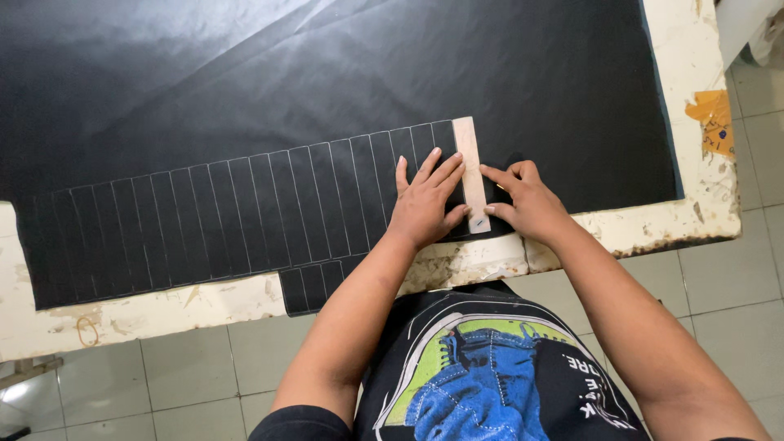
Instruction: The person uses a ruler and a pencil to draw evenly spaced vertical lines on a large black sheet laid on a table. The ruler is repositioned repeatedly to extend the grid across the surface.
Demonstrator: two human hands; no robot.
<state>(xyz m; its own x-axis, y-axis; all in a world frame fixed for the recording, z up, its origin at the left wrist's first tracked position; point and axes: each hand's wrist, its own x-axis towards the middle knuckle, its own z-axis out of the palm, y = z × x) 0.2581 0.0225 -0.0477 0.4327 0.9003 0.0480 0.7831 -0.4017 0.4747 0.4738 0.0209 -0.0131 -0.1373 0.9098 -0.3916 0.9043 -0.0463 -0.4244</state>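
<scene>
Pressing a pale strip [470, 174] flat on the black sheet [245, 122], the left hand [425, 200] lies open; right hand [523, 200] fingers curl at the strip's edge; lined rows run leftward.

Worn, paint-chipped white table [694, 216] over pale grey tiled floor [735, 302].

The table [694, 216] is covered almost wholly by a flat black sheet [327, 73], so nothing upright is met above it. The only raised thing is a thin pale template strip [470, 171], laid flat at the end of the row of marked rectangles [245, 212]; it is flanked closely by both hands [429, 200], and little room is left between them. Open surface is found to the far side and to the left. A rubber band [86, 331] lies on the near left edge.
</scene>
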